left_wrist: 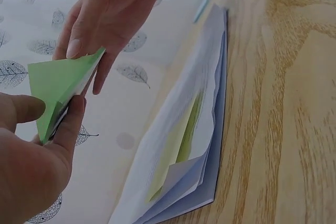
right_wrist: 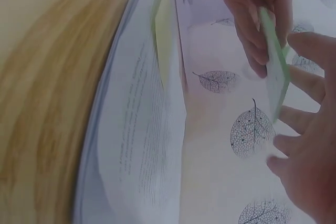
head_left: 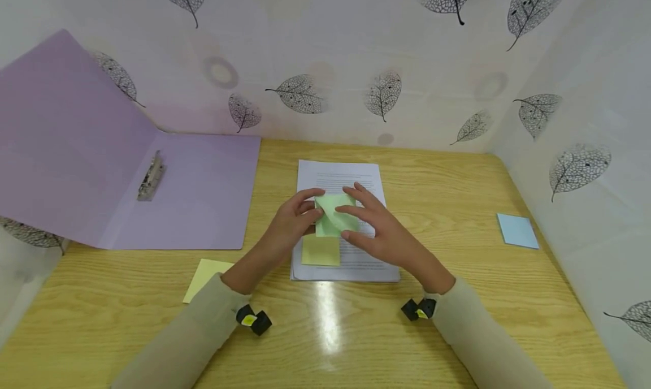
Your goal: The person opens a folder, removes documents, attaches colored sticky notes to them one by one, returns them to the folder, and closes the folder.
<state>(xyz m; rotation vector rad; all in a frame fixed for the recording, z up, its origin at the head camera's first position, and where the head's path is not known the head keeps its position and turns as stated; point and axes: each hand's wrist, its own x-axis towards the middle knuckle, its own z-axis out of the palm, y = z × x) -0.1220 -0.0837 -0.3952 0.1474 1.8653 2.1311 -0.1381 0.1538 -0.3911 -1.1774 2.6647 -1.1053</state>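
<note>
A pad of green sticky notes (head_left: pixel 328 229) is held above a stack of printed sheets (head_left: pixel 373 269). My left hand (head_left: pixel 286 226) pinches the pad at its left side, thumb on the green face and fingers behind, as the left wrist view (left_wrist: pixel 44 85) shows. The top sheet of the pad looks partly lifted. My right hand (head_left: pixel 386 230) is at the pad's right side with its fingers spread; whether a fingertip touches the pad I cannot tell. Below the pad, a yellow sticky note (head_left: pixel 320 254) lies on the printed sheets.
An open purple folder (head_left: pixel 213 197) with a metal clip (head_left: pixel 151 177) stands at the left. A yellow sticky pad (head_left: pixel 203 273) lies partly under my left forearm. A blue sticky pad (head_left: pixel 517 230) is near the table's right edge. Leaf-patterned cloth walls the back and sides.
</note>
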